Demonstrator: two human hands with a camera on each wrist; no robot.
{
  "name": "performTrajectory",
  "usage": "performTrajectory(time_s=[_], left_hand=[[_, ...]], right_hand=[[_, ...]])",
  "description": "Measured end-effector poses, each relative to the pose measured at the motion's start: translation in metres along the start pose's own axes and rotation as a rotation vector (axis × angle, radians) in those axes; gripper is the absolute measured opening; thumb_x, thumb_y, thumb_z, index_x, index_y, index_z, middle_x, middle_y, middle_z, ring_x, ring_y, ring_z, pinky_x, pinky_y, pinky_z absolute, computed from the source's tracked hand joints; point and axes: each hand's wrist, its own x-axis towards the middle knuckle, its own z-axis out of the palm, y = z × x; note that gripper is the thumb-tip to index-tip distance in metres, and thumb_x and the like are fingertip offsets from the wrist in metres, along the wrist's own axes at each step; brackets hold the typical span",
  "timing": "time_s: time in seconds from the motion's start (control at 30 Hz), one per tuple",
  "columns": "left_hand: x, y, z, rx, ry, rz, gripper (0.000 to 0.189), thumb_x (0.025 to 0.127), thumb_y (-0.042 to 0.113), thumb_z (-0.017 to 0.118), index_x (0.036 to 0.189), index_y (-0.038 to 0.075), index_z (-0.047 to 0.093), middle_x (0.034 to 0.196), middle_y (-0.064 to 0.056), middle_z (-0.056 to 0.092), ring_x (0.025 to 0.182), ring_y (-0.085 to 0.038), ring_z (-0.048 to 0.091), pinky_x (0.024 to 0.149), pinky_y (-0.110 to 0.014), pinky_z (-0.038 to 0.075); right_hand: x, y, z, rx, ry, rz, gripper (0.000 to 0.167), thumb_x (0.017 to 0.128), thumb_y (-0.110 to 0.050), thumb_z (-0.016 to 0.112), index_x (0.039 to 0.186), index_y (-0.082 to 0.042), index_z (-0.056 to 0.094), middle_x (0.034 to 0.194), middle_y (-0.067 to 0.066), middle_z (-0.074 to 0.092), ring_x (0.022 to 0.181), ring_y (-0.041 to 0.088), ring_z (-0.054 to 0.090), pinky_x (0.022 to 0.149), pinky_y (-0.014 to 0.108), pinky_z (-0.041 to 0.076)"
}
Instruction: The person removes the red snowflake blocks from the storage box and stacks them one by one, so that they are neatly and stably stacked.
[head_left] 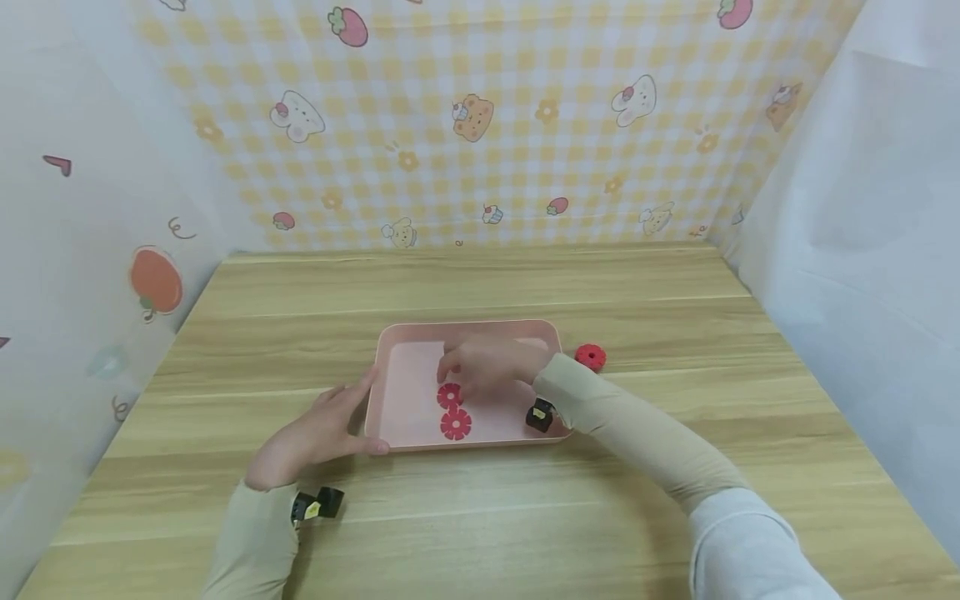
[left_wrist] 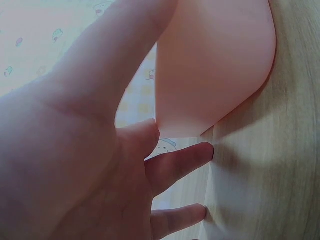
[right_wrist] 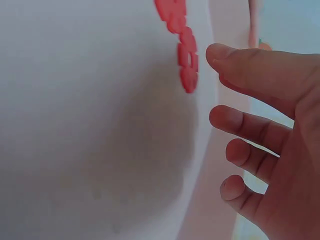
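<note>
In the head view a pink tray (head_left: 405, 392) lies on the table, with two red notched flower-shaped discs (head_left: 456, 423) side by side on its floor. My left hand (head_left: 318, 433) rests at the tray's left end, thumb at the front corner and straight fingers along the side. The left wrist view shows this hand (left_wrist: 100, 135) spread against the tray's outer wall (left_wrist: 215, 60). Above the tray floor, my right hand (head_left: 487, 362) hovers beside the discs. Seen from the right wrist, its loosely bent fingers (right_wrist: 250, 125) hold nothing, and the red discs (right_wrist: 187, 55) lie just past the thumb tip.
A third red object (head_left: 591, 357), round with a notched edge and thicker-looking, sits on the wooden table (head_left: 480, 517) just right of the tray. A yellow checked cloth (head_left: 510, 167) hangs behind the table, with pale sheets at both sides.
</note>
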Motion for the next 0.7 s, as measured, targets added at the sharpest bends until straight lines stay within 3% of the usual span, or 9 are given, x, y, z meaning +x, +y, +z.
performTrajectory(time_s=[0.23,0.7], left_hand=[[0.001,-0.002,0.001,0.018,0.002,-0.008,0.117,0.072,0.058,0.074,0.154,0.01,0.006,0.152,-0.024,0.029,0.133,-0.059,0.022,0.102,-0.073,0.025],[0.003,-0.002,0.001,0.027,0.002,-0.014,0.117,0.071,0.058,0.075,0.154,0.01,0.008,0.152,-0.024,0.03,0.133,-0.06,0.023,0.1,-0.073,0.027]], right_hand=[[0.007,-0.004,0.01,-0.066,-0.019,0.001,0.033,0.08,-0.014,0.074,0.111,-0.024,0.071,0.093,-0.006,0.055,0.086,0.01,0.049,0.076,0.018,0.045],[0.011,-0.004,0.017,-0.095,-0.003,-0.013,0.027,0.078,-0.016,0.075,0.104,-0.019,0.068,0.092,-0.006,0.053,0.086,0.009,0.049,0.075,0.017,0.044]])
